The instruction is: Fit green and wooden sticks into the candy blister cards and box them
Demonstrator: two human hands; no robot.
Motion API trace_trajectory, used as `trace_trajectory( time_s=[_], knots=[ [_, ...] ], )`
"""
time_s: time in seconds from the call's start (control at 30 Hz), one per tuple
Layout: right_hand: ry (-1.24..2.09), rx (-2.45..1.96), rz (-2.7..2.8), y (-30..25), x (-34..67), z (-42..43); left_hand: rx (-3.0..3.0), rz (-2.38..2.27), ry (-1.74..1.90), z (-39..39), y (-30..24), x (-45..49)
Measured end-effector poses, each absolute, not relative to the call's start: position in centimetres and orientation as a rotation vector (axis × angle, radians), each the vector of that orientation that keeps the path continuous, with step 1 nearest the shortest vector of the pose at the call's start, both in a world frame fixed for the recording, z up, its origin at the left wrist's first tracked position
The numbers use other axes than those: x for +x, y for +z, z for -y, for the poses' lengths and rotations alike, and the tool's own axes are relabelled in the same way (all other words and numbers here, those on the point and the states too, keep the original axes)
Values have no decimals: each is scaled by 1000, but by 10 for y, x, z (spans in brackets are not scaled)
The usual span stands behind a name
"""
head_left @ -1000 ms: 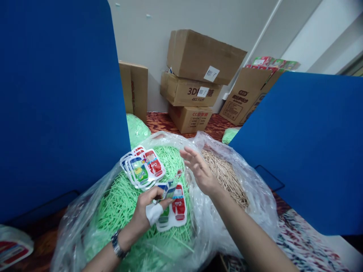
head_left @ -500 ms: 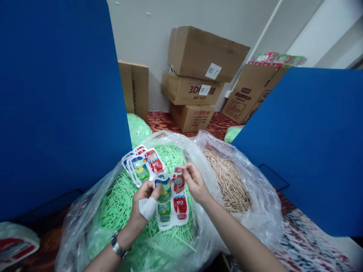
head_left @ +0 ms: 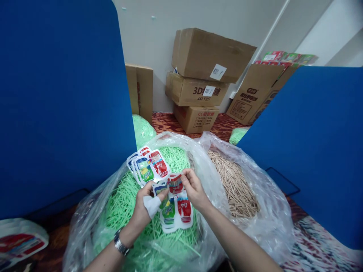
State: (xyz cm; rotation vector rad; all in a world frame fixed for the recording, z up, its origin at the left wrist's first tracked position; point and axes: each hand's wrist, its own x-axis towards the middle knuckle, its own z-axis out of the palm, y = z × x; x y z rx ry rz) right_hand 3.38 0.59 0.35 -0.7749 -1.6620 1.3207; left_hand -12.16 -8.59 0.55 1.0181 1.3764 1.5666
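Note:
Both hands grip a printed pouch (head_left: 175,184) with green Sprite and red Cola jar pictures. My left hand (head_left: 141,207), with a white wrap by the thumb and a watch at the wrist, pinches its left edge. With thumb and fingers, my right hand (head_left: 195,189) pinches its upper right corner. Beneath the held pouch, another such pouch (head_left: 185,209) rests on green sticks (head_left: 123,204) in a clear plastic bag (head_left: 82,230). Several matching pouches (head_left: 146,168) lie fanned in an overlapping pile just beyond my left hand.
To the right stands a clear bag (head_left: 272,211) of brown sticks (head_left: 235,181). Blue panels (head_left: 62,105) flank both sides. Cardboard boxes (head_left: 210,53) are stacked by the wall, with a larger carton (head_left: 246,90) right of them. A white package (head_left: 21,241) sits at lower left.
The held pouch's Cola side has tilted flatter, with its red jar showing more widely. My right hand has lowered slightly. The whole view has shifted a little, moving the scene rightward.

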Motion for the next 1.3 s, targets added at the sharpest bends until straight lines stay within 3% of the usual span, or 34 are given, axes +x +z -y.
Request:
trace_trajectory(
  time_s=[0.3, 0.37, 0.57, 0.7, 1.1, 1.2, 1.3],
  knots=[
    [1251, -787, 1682, 18, 20, -20, 1102, -1522, 1644, 62, 15, -152],
    [1118, -858, 1835, 18, 26, -25, 1223, -1701, 1648, 50, 17, -171],
    [542, -1153, 2593, 0, 64, -35, 1705, -2482, 1218, 37, 4, -211],
    [382, -1298, 2786, -12, 73, -39, 1858, -2583, 1151, 37, -5, -211],
    [339, -1295, 2656, -5, 71, -40, 1964, -2415, 1330, 49, 6, -200],
    [571, -1243, 2449, 12, 79, -33, 1940, -2084, 1479, 70, 9, -165],
    [1033, -1142, 2144, 31, 84, -18, 1729, -1735, 1348, 91, -1, -124]
  ],
)
